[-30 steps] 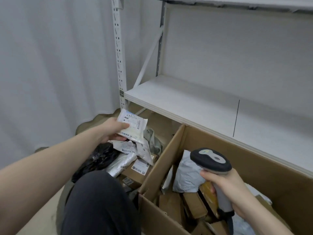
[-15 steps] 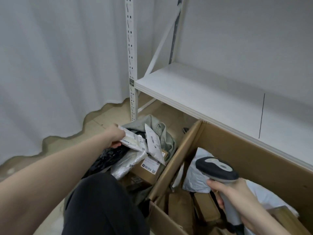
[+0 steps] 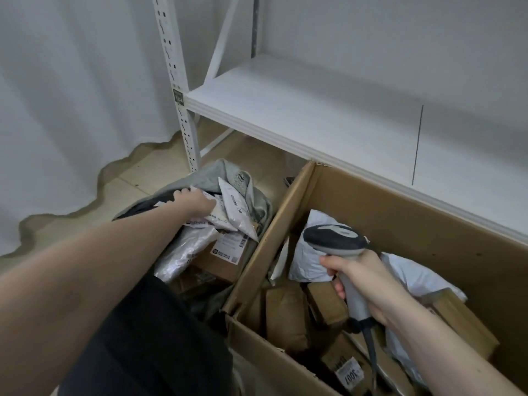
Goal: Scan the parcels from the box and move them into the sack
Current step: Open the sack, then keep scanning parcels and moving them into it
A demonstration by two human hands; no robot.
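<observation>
Left hand (image 3: 194, 202) reaches into the sack (image 3: 217, 178), lying on a small white packet (image 3: 213, 208) atop the pile there; whether the fingers grip it or have let go cannot be told. Right hand (image 3: 363, 278) is clenched round the handle of the scanner (image 3: 334, 241), held above the box (image 3: 428, 212).

Landmark: box.
1. Box: open cardboard, directly under the right hand, with brown parcels (image 3: 285, 312) and a grey mailer (image 3: 308, 261) unmoved inside.
2. Shelf (image 3: 314, 110): white, beyond the box's far wall.
3. Sack: grey, just left of the box's left flap, already holding several parcels.
4. Packet: in the sack, left of the box.

Judgement: 1 deposit is about complete; much of the load is outstanding. The next parcel lies right of the left hand and below the scanner. The right hand is nearer but occupied, so the left hand must cross the flap. The brown parcels' long axes run roughly toward the person.
</observation>
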